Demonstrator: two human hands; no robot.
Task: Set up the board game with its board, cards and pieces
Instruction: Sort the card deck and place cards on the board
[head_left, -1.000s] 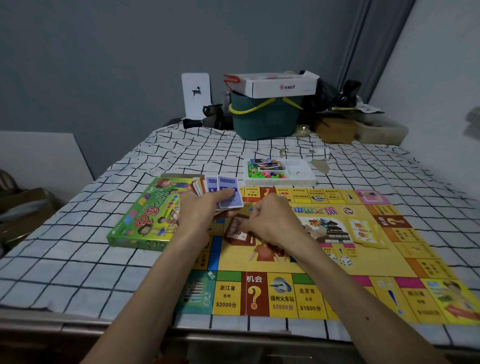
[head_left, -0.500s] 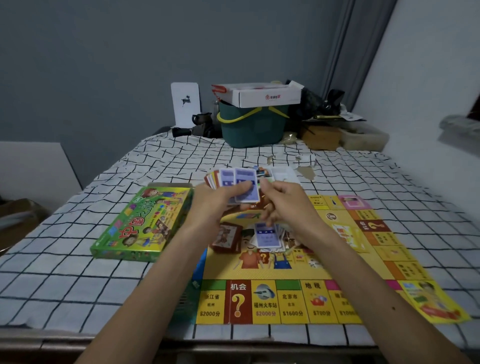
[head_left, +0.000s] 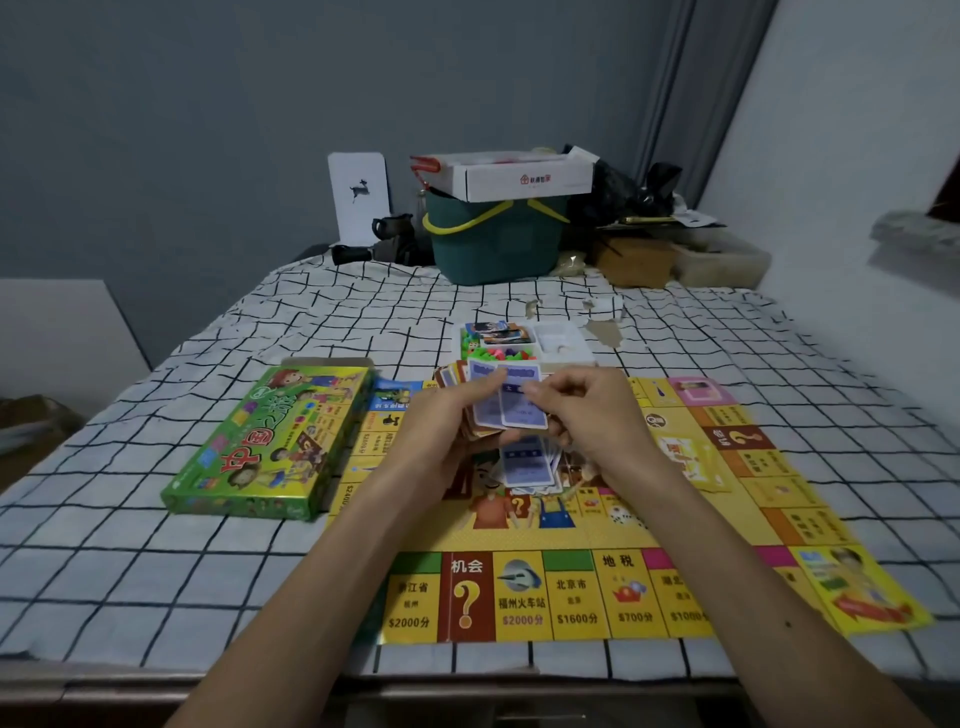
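A yellow game board (head_left: 571, 540) lies open on the checked cloth. Above its middle my left hand (head_left: 441, 431) grips a fanned stack of cards (head_left: 511, 397), blue-backed ones in front. My right hand (head_left: 587, 415) pinches the front blue card at its top right edge. A small pile of blue cards (head_left: 527, 465) lies on the board just under my hands. Two white dice (head_left: 621, 515) sit on the board near my right wrist. Behind the board stands a white tray (head_left: 566, 353) with coloured pieces and more cards.
The green game box (head_left: 265, 447) lies left of the board. At the back stand a teal bucket (head_left: 493, 244) with a white carton on top, a white card with a deer, black items and brown boxes. The table's front edge runs below the board.
My hands rose from the board and came together at the fanned cards. A pile of blue cards now lies on the board. The camera has shifted a little.
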